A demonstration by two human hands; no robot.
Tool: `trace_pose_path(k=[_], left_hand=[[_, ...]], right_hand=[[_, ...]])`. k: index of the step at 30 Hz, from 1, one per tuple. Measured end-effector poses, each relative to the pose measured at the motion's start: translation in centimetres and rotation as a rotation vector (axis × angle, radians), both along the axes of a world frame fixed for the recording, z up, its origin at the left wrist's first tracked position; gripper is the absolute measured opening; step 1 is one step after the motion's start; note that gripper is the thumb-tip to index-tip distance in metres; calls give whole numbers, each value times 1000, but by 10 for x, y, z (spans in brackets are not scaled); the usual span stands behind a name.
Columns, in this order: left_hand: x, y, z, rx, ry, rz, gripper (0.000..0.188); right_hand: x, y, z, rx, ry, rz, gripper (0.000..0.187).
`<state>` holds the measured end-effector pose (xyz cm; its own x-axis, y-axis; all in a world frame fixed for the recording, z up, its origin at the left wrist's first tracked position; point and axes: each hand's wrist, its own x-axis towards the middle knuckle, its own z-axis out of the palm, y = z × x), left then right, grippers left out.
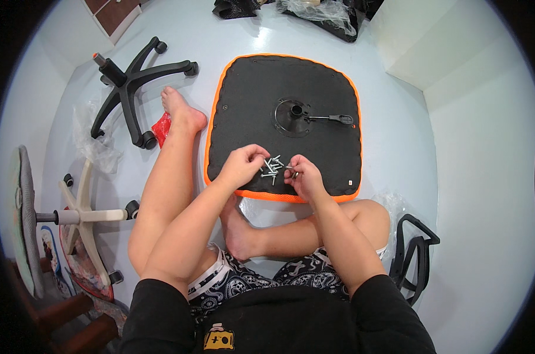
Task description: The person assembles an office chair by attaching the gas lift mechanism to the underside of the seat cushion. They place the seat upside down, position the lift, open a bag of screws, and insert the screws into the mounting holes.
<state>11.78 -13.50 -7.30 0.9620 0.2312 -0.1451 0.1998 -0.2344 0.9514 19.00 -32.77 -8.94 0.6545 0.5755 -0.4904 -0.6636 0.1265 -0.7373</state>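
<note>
A chair seat (250,112) lies upside down on the floor before me, black underneath with an orange mesh edge. On its near part is a small pile of silver bolts (273,167). My left hand (242,166) is at the pile's left side, fingers curled and pinched together; whether a bolt is between the fingertips is hidden. Just right of the pile, my right hand (306,179) is closed on a bolt (289,167) that points toward the pile. A round black mounting plate (291,125) with a lever (332,118) is on the seat's underside.
A black five-legged chair base (129,82) with casters stands at the left, by a red packet (161,128). Nearer is a white chair base (84,216). A black armrest frame (415,253) lies at the right. Clear plastic wrap (320,13) and dark parts are at the back.
</note>
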Motion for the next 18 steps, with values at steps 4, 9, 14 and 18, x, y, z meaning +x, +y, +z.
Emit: trace_pose_path(k=[4,9,14,18], left_hand=[[-3,-18,15,-202,51,-107,16],[-9,-26,28,79,-23,-288,16],[-6,-27,22,178,-76,-61,19],[-11,-10,8,684,51,-228,19]], right_hand=[[-9,2,4,174,210,100,18],[-21,16,27,-29,288,59,33],[-8,1,-2,102,311,109,29],[-5,5,13,-18,203,-62,20]])
